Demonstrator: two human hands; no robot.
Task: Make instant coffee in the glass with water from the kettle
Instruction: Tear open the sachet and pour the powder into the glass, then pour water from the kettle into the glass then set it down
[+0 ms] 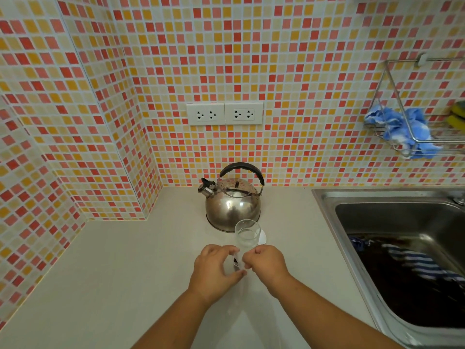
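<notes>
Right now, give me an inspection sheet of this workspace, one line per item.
Surface: pale counter.
Job's things: steel kettle upright at the back; clear glass in front of it, holding some clear liquid; small blurred sachet pinched between both hands.
Clutter: white disc beside the glass.
Grippers: left hand and right hand closed on the sachet.
Cables: nothing seen; wall sockets unused.
Surroundings: sink holding striped cloth; wire rack with blue cloth.

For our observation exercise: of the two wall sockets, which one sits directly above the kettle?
The right-hand socket plate, straight above the kettle; the left-hand socket plate sits off toward the spout side.
</notes>
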